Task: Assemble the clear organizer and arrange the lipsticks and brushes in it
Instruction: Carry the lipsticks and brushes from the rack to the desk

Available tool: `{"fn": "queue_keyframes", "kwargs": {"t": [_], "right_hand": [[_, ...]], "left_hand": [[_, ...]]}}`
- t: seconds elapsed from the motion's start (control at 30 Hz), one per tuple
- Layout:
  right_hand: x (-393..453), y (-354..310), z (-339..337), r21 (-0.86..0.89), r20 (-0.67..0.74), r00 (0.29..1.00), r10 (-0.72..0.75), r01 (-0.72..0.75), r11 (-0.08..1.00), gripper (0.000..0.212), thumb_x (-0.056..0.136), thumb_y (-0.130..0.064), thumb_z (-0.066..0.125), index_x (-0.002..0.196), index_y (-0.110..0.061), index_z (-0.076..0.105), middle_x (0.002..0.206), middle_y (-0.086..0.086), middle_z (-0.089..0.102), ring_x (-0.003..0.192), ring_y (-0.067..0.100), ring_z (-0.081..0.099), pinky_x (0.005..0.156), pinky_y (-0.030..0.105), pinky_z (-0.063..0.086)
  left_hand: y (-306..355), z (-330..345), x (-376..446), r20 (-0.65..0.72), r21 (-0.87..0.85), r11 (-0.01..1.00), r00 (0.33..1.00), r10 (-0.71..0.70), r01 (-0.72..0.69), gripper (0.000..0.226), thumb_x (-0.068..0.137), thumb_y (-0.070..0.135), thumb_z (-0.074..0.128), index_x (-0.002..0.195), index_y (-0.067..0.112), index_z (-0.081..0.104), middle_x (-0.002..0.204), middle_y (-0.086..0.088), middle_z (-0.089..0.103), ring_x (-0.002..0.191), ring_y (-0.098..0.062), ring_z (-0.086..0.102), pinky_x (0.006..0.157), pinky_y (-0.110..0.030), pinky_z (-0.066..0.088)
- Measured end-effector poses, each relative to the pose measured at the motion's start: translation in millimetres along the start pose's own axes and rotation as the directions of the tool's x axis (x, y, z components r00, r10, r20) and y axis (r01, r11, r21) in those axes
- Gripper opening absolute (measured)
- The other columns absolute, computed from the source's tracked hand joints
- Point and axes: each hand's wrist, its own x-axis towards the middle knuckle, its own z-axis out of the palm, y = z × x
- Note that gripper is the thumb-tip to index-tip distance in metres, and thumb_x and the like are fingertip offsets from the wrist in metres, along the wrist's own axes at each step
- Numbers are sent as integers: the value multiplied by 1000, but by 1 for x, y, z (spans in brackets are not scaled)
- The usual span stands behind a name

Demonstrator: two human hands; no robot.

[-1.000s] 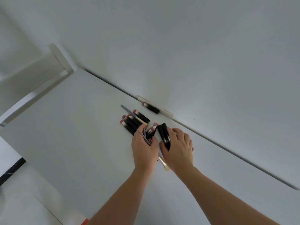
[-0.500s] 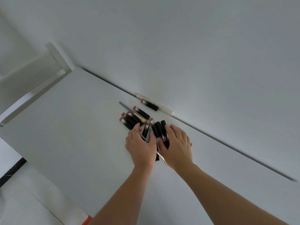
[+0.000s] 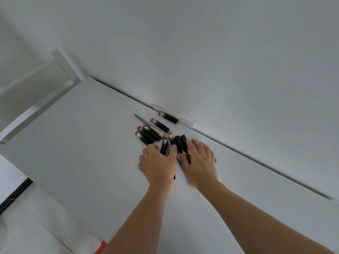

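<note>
Both hands have slid a little toward the lower part of the frame since a second ago, dragging the nearest tubes with them so that more of the black barrels now show beyond the fingertips. At the frame's centre the left hand lies palm down with its fingers laid flat over a couple of lipsticks and a thin dark brush handle; just to its right, the right hand is likewise flat and spread, pressing on two black lipsticks lying side by side. Neither hand curls round anything. Up and to the left of the hands, a cluster of pink-tipped lipsticks rests on the white table, with a pale-bristled brush lying across them. Another lipstick sits apart near the table's far edge, beside a white bar against the wall. A pale brush end pokes out under the right wrist.
</note>
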Motion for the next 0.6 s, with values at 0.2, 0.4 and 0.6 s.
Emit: {"fn": "queue_keyframes", "kwargs": {"t": [0.2,0.4,0.6], "right_hand": [[1,1,-6,-2,-15,1000,-26,26,1000,54,99,-42,41,147,-19,45,147,4,49,138,26,39,116,42,27],[-2,10,-22,13,-19,999,-48,49,999,49,100,-41,48,144,-19,48,141,1,53,134,26,43,115,41,29],[-19,29,-72,91,16,1000,-7,5,996,47,100,-44,45,142,-23,52,141,-5,55,134,17,43,114,36,31]], "left_hand": [[-3,-8,4,59,35,998,997,51,-54,46,83,58,66,106,20,56,100,3,59,96,-22,54,91,-38,41],[-8,-25,11,162,11,995,982,99,-102,37,87,54,63,105,22,56,94,8,54,87,-15,57,78,-35,52],[0,-75,18,237,-138,960,933,270,-243,30,91,51,58,111,29,58,97,16,59,87,-4,60,66,-17,42]]}}
